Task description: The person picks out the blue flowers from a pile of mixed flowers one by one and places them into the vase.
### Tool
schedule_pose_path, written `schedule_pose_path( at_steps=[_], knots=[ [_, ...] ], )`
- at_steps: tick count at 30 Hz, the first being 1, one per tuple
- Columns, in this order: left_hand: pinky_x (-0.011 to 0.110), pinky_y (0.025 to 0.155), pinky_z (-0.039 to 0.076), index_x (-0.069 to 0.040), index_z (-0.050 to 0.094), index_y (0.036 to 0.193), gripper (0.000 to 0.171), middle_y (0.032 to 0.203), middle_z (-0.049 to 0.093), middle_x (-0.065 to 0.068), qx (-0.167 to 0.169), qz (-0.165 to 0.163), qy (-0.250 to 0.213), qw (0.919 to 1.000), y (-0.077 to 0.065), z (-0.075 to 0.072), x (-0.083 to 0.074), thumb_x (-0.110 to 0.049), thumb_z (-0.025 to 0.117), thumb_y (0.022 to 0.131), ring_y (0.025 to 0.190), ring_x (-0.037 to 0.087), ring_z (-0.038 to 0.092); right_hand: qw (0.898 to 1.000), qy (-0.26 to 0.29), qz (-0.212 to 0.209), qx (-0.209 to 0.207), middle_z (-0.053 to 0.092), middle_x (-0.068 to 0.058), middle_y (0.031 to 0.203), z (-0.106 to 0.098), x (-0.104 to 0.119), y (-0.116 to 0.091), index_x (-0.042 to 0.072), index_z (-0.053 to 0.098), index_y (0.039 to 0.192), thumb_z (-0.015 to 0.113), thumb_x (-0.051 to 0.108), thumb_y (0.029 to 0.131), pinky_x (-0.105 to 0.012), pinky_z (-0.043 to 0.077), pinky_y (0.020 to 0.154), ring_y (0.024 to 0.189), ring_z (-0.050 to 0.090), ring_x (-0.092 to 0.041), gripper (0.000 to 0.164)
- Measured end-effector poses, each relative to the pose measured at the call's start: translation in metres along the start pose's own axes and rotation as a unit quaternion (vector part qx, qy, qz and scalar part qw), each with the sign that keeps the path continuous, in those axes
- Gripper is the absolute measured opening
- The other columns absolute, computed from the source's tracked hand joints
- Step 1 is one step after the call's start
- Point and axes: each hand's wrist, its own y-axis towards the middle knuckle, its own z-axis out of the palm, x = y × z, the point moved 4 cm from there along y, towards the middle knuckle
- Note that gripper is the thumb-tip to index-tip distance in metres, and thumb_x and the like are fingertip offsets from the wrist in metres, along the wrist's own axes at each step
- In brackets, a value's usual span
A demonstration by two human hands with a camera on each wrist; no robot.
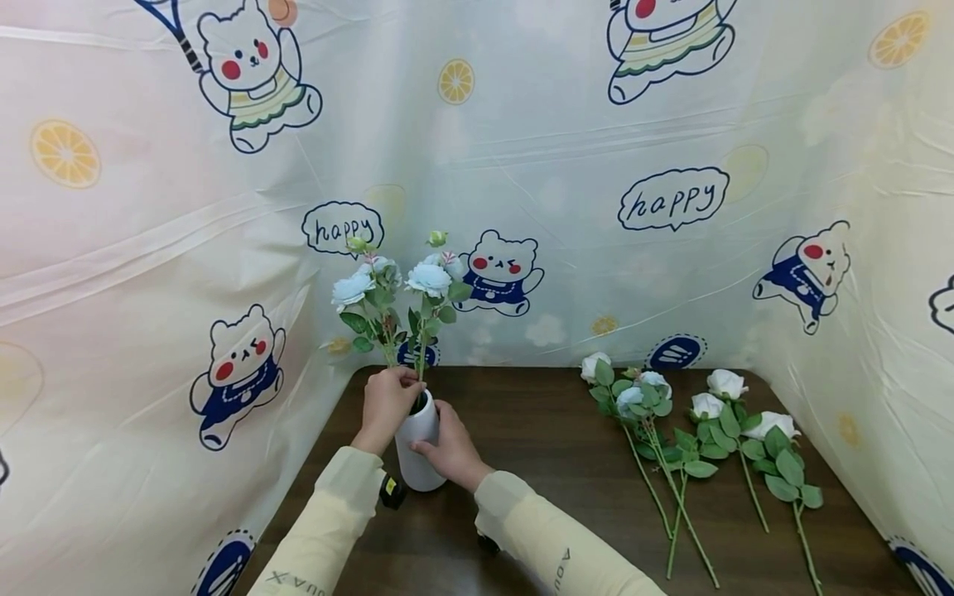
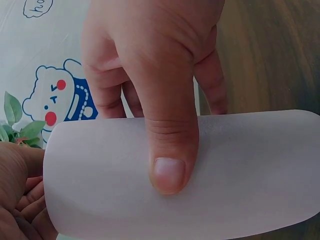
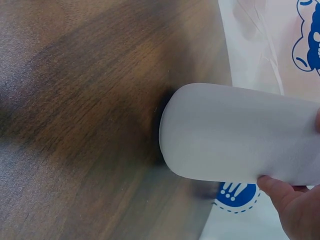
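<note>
A white cylindrical vase (image 1: 420, 463) stands upright on the dark wooden table. My right hand (image 1: 456, 451) grips its right side, the thumb lying across the front, as the left wrist view also shows. At the vase mouth, my left hand (image 1: 389, 406) pinches a flower stem (image 1: 421, 364) between thumb and fingers. Two sprays of light blue artificial flowers rise above this hand: a left one (image 1: 354, 290) and a right one (image 1: 429, 280). The left spray's lower stem is hidden behind the left hand. How deep either stem sits in the vase cannot be seen.
On the table's right side lie several artificial flowers: white roses (image 1: 771, 425) and a light blue spray (image 1: 630, 399), their green stems partly crossing. A printed curtain (image 1: 551, 165) surrounds the tabletop (image 1: 537, 505) at the back and sides. Small black devices (image 1: 391, 492) sit under both cuffs.
</note>
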Motion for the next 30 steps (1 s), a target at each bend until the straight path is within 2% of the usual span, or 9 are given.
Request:
schedule_pose_path(
  at_steps=[12, 21, 25, 30],
  knots=[
    [0.041, 0.067, 0.056, -0.004, 0.076, 0.09, 0.012, 0.081, 0.072, 0.006, 0.008, -0.002, -0.005, 1.0, -0.001, -0.001, 0.0, -0.015, 0.076, 0.084, 0.075, 0.023, 0.069, 1.0, -0.004, 0.001, 0.001, 0.047, -0.012, 0.137, 0.0, 0.001, 0.0, 0.008, 0.033, 0.145, 0.074, 0.023, 0.088, -0.052, 0.048, 0.091, 0.118, 0.052, -0.029, 0.072],
    [0.039, 0.066, 0.056, -0.006, 0.076, 0.092, 0.014, 0.084, 0.073, 0.006, 0.009, 0.007, -0.013, 0.9998, -0.003, -0.012, -0.003, -0.019, 0.076, 0.086, 0.077, 0.022, 0.068, 1.0, -0.002, 0.008, 0.004, 0.046, -0.012, 0.139, -0.001, 0.0, 0.0, 0.008, 0.032, 0.146, 0.074, 0.024, 0.088, -0.053, 0.046, 0.095, 0.121, 0.05, -0.028, 0.073],
    [0.038, 0.064, 0.056, -0.007, 0.076, 0.093, 0.015, 0.084, 0.073, 0.005, 0.01, 0.028, -0.018, 0.9994, -0.003, -0.019, -0.006, -0.02, 0.076, 0.086, 0.076, 0.02, 0.068, 1.0, 0.004, 0.009, 0.006, 0.045, -0.012, 0.139, -0.001, 0.001, 0.0, 0.008, 0.032, 0.146, 0.074, 0.025, 0.088, -0.053, 0.045, 0.095, 0.122, 0.049, -0.028, 0.073],
    [0.038, 0.065, 0.057, -0.007, 0.076, 0.095, 0.017, 0.084, 0.072, 0.004, -0.01, 0.081, -0.038, 0.996, -0.006, -0.029, -0.004, -0.022, 0.077, 0.086, 0.072, 0.018, 0.067, 1.0, 0.002, 0.005, 0.004, 0.045, -0.012, 0.139, -0.001, 0.001, -0.001, 0.007, 0.032, 0.146, 0.073, 0.024, 0.088, -0.051, 0.045, 0.096, 0.123, 0.049, -0.028, 0.073]
  ],
)
